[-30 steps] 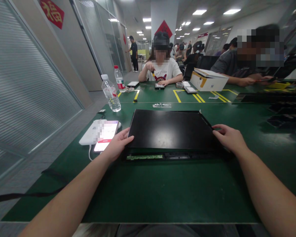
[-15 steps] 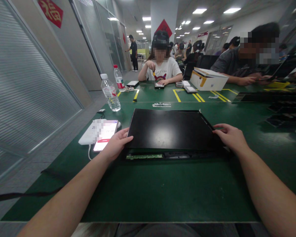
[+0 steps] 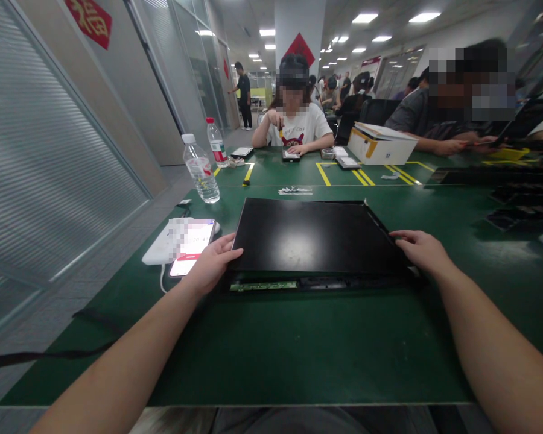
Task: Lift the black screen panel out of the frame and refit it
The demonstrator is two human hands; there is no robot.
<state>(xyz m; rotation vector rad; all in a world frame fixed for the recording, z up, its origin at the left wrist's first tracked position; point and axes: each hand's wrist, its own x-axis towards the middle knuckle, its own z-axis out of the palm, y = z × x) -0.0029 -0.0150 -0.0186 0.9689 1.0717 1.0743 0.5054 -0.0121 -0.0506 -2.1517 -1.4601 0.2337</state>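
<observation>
A black LCD panel [image 3: 308, 235] lies at a slight skew over a black frame [image 3: 344, 283] on the green table. Along the near side of the frame, below the panel's front edge, a green circuit strip [image 3: 263, 286] shows. My left hand [image 3: 215, 262] pinches the panel's left edge, thumb on top and fingers partly hidden beneath. At the right edge, my right hand [image 3: 423, 252] has its thumb and fingertips closed on the panel's side. Whether these fingertips also touch the frame cannot be made out.
Left of the panel lie a lit phone [image 3: 194, 244] and a white device [image 3: 156, 247] with a cable. Two water bottles [image 3: 201, 172] stand behind them. A person [image 3: 296, 114] works opposite, near a white box [image 3: 382, 144]. Dark parts [image 3: 520, 199] lie at right.
My right hand's thumb and fingertips have shifted slightly along the panel's right edge. The panel and my left hand look nearly unchanged; the whole view has moved a little.
</observation>
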